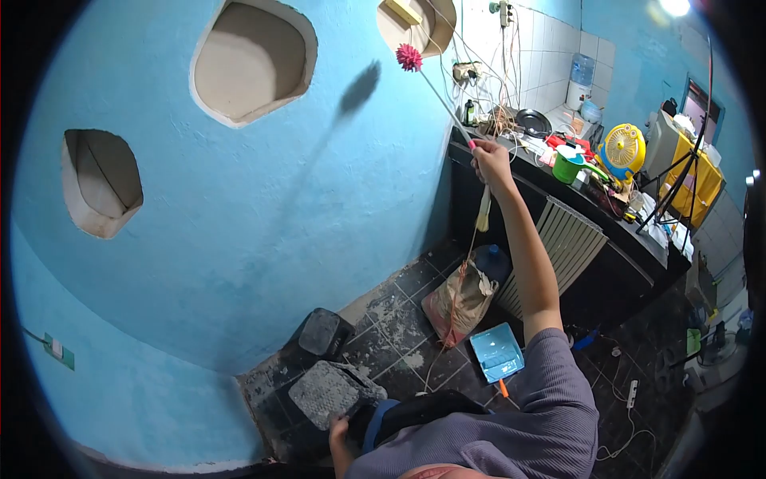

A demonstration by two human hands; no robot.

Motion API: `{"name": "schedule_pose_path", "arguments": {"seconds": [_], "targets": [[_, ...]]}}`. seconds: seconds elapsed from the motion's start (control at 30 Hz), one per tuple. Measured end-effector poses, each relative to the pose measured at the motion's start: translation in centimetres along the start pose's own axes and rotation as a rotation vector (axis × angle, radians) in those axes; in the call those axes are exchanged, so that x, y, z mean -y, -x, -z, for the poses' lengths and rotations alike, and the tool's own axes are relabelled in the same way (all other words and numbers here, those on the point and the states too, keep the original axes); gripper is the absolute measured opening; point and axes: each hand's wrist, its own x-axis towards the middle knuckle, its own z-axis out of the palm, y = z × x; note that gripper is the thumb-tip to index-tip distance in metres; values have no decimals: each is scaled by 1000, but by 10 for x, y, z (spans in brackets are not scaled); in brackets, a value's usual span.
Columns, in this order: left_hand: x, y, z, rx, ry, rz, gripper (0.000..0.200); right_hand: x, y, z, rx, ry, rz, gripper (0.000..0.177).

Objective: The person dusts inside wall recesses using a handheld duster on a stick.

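Observation:
My right hand [491,160] is raised and closed around the handle of a long thin duster [440,94]. Its pink fluffy head [409,57] reaches up beside an arched niche [416,24] in the blue wall [263,207]. The duster throws a dark shadow on the wall to the left. My left hand [339,431] hangs low near the bottom edge, next to a grey concrete block [331,391]; whether it touches the block or holds anything is unclear.
Two more niches [251,60] open in the wall. A black counter [614,223] on the right carries a green jug [568,166], yellow fan [623,148], pan and cables. On the tiled floor lie a sack [459,302], blue dustpan [496,352] and power strip [632,393].

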Motion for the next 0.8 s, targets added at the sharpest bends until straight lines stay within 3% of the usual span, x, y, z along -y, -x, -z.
{"name": "schedule_pose_path", "arguments": {"seconds": [0.07, 0.1, 0.2, 0.3, 0.37, 0.57, 0.8], "targets": [[20, -17, 1, 45, 128, 149, 23, -13, -42, 0, -34, 61, 42, 22], [45, -37, -1, 36, 113, 131, 23, -26, -65, -1, -90, 211, 128, 22], [77, -103, 29, 528, -1311, -706, 21, -6, -84, -6, -166, 468, 233, 22], [40, -137, -10, 512, -1277, -765, 21, 27, -113, -10, -156, 690, 448, 22], [26, -134, -39, 514, -1236, -765, 21, 61, -123, -18, -137, 737, 413, 22], [-37, -119, -126, 459, -1102, -736, 21, 62, -271, -39, -191, 952, 739, 21], [-114, -115, -198, 391, -974, -677, 21, -12, -302, 8, 27, 909, 615, 25]]}}
